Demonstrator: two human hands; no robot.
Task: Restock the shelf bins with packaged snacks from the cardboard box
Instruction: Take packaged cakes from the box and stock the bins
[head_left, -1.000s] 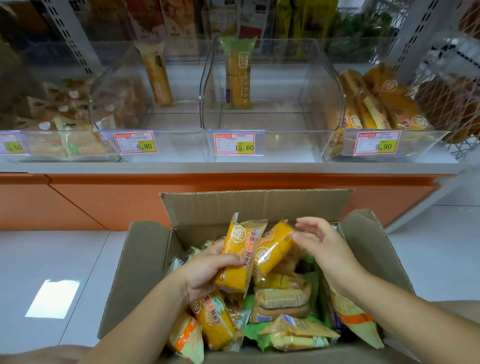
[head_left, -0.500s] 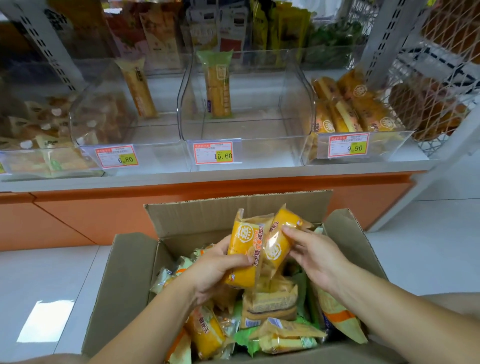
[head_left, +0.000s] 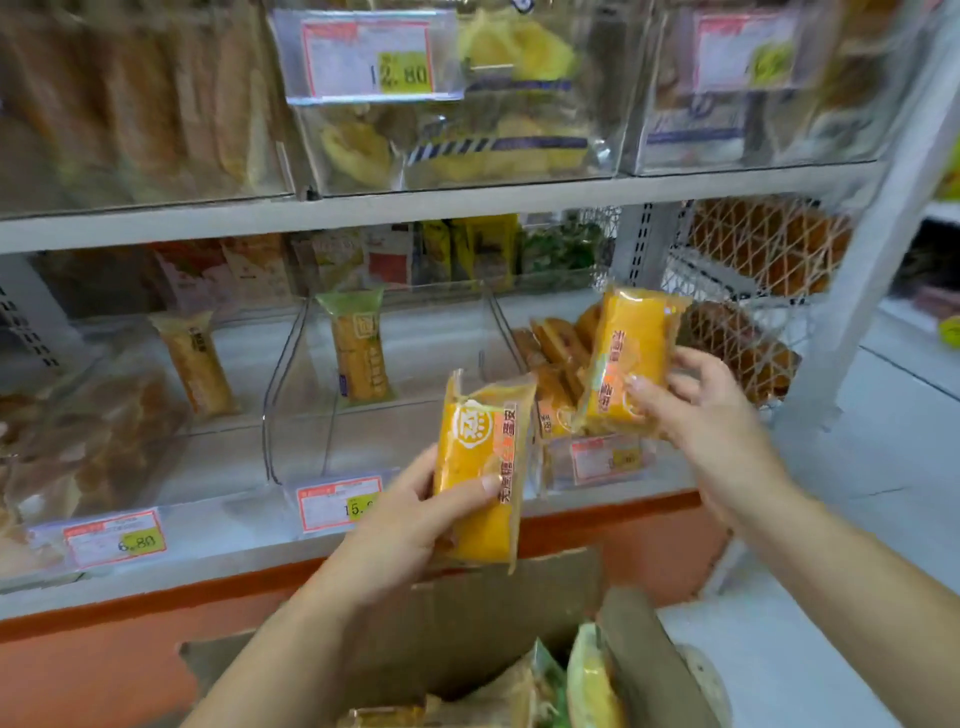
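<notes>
My left hand grips an orange snack pack upright, above the far flap of the cardboard box. My right hand holds a second orange snack pack in front of the right clear bin, which has several like packs in it. The middle clear bin contains one green-topped pack leaning at its back. The box sits low in view with more snack packs showing inside.
A left bin holds one tan pack and price tags hang along the shelf edge. An upper shelf carries clear bins of bread packs. A wire mesh basket and a white upright stand at the right.
Both hands have lifted their orange packs out of the box up to shelf height. The right pack has moved to the right bin's front. The view has tilted upward.
</notes>
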